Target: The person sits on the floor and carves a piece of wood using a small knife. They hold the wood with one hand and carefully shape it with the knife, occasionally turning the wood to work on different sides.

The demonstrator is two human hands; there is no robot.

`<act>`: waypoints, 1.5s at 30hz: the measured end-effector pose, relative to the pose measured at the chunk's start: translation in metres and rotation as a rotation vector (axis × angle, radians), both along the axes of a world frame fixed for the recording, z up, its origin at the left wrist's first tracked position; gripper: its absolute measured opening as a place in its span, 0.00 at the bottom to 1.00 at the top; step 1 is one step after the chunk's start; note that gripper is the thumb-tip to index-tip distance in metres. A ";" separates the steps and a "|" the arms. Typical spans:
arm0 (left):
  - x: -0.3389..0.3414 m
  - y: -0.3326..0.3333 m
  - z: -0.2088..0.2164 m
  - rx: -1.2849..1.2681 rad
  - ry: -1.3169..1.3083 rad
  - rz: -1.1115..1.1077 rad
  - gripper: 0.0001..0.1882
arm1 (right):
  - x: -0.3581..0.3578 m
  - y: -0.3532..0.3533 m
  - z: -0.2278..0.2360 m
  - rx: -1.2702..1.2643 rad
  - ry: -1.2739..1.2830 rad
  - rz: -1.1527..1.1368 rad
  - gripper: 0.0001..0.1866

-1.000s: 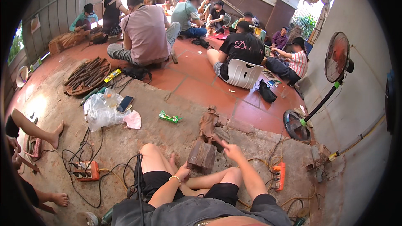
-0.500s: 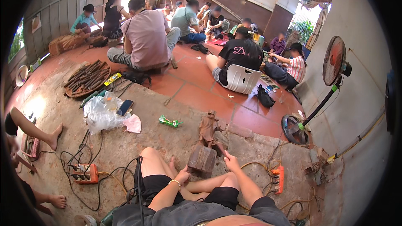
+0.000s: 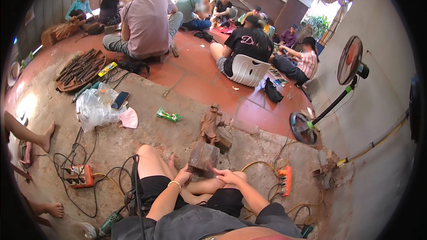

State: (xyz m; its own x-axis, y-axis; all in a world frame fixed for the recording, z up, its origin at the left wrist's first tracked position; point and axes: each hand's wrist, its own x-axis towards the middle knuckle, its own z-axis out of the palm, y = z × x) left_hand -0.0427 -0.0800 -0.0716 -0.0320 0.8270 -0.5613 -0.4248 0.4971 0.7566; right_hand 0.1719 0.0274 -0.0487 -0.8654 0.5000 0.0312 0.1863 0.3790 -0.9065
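A: Where was the wooden block (image 3: 202, 156)?
B: It was on the rough floor (image 3: 147, 93), in front of the person's crossed legs (image 3: 153, 162). It was brown with flat sides.
A: And the carved figure (image 3: 210, 126)?
B: It was just past the block, on the side away from the person. It was brown too, with a hat and a long robe. I could not tell if they were one piece.
A: What about the left grip (image 3: 183, 177)?
B: It was at the block's near left corner. It wore a bead bracelet (image 3: 175, 183) at the wrist. I could not tell how far open it was, or if it had hold of anything.
A: And the right grip (image 3: 228, 177)?
B: It was near the block's near right corner. Its fingers were curled tight around a thin brown tool (image 3: 211, 166). The tool was blurry, so I could not tell if it touched the block.
A: What else was around the block?
B: A green packet (image 3: 169, 115) was past it, to its left. A pink mask (image 3: 129, 118) and a plastic bag (image 3: 93, 109) were farther left of it. An orange power strip (image 3: 286, 181) was to its right, and a fan (image 3: 349, 60) stood well off to its right.
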 end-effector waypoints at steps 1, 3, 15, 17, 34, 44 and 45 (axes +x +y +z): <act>-0.009 -0.002 -0.002 0.014 0.010 0.017 0.35 | -0.015 -0.008 0.016 0.127 -0.298 0.052 0.23; -0.012 -0.007 -0.004 -0.022 0.031 0.066 0.36 | -0.033 -0.024 0.090 0.419 -0.909 0.154 0.25; -0.016 -0.004 -0.009 -0.056 -0.048 -0.052 0.40 | -0.013 -0.059 0.042 0.341 -0.318 -0.667 0.28; -0.017 -0.006 -0.008 -0.114 -0.132 -0.077 0.41 | -0.011 -0.058 0.041 0.323 -0.303 -0.701 0.29; -0.020 -0.002 0.014 -0.218 -0.210 0.020 0.36 | -0.003 -0.050 0.092 0.826 -0.856 -0.127 0.11; -0.022 0.000 0.002 -0.164 -0.115 -0.055 0.35 | -0.052 -0.034 0.056 0.803 -0.856 -0.256 0.11; -0.024 -0.001 -0.001 -0.163 -0.118 -0.057 0.35 | -0.045 -0.022 0.064 0.857 -0.773 -0.249 0.10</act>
State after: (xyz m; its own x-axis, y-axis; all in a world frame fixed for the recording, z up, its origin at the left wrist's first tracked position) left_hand -0.0667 -0.0815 -0.0730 0.0859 0.7238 -0.6847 -0.4734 0.6344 0.6112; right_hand 0.1271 0.0056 0.0153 -0.6834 0.7282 -0.0512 0.7287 0.6847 0.0125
